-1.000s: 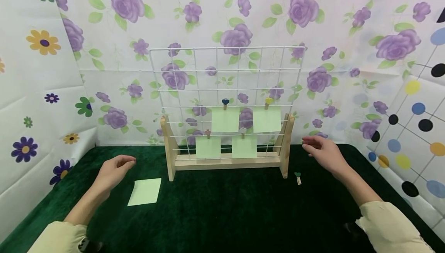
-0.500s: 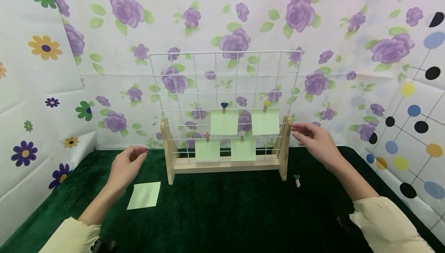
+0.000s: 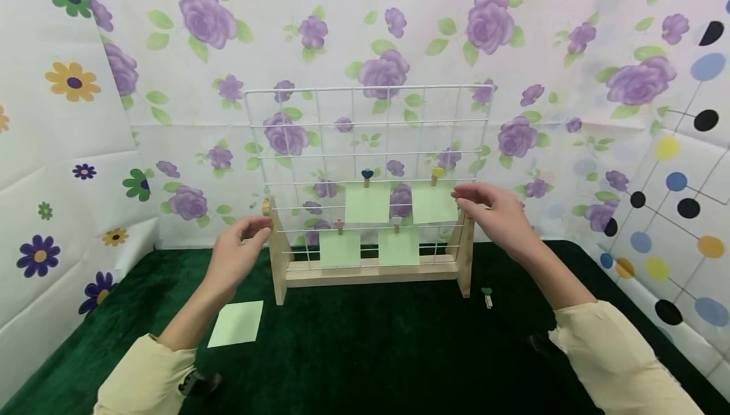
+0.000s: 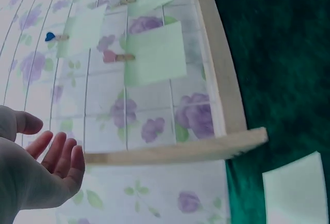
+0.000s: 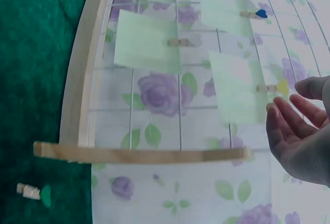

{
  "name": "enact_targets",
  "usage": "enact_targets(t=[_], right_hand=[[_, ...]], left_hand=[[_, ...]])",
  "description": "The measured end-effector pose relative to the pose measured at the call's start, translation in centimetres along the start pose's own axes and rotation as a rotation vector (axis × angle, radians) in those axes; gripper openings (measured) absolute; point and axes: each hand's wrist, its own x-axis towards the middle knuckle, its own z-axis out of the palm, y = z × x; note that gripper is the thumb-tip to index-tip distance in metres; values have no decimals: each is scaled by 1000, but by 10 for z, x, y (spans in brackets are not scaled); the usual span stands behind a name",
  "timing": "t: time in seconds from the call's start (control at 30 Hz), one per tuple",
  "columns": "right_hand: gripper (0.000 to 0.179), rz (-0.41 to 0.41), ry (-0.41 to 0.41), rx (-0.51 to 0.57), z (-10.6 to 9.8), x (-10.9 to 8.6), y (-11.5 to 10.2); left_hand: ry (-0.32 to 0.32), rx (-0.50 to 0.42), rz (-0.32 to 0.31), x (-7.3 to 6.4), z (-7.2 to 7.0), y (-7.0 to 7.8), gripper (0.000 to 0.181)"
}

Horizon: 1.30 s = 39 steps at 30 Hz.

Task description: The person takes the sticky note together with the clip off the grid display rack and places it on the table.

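left hand (image 3: 236, 253) & right hand (image 3: 503, 220) have moved inward, up to the wire rack (image 3: 371, 274).
fingers of both loosely bent, thumbs apart, w/ nothing in hold; touching rack or not, cannot tell. 4 notes (image 3: 367, 204) hang by heart clips (image 3: 436, 173), prob. so they stay w/o hands. 5th note (image 3: 236, 324) lies on green cloth (image 3: 371, 348) at l., green clip (image 3: 488, 300) at r., each on one hand's side, maybe for easy reach.

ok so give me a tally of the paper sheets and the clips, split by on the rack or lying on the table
Clipped sheets on the rack: 4
Loose sheet on the table: 1
Rack clips: 4
Green-hearted clip on the table: 1
Total: 10
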Motion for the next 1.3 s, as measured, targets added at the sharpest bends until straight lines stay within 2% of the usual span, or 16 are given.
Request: enact_targets(t=[0.2, 0.5, 0.7, 0.87, 1.0, 1.3], right_hand=[[37, -45, -31, 39, 17, 16, -11], [34, -48, -15, -22, 42, 34, -36], [31, -82, -35, 2, 59, 48, -50], [31, -99, -57, 36, 68, 56, -60], [31, -112, -69, 60, 74, 61, -65], [34, -88, -73, 50, 85, 72, -72]], left_hand=[[-38, -22, 68, 7, 12, 16, 40], [-85, -67, 122, 28, 47, 31, 37], [-92, -128, 109, 36, 59, 41, 36], [-109, -154, 102, 41, 68, 48, 36], [-98, -163, 99, 45, 75, 53, 37], [-77, -201, 32, 54, 86, 58, 36]])
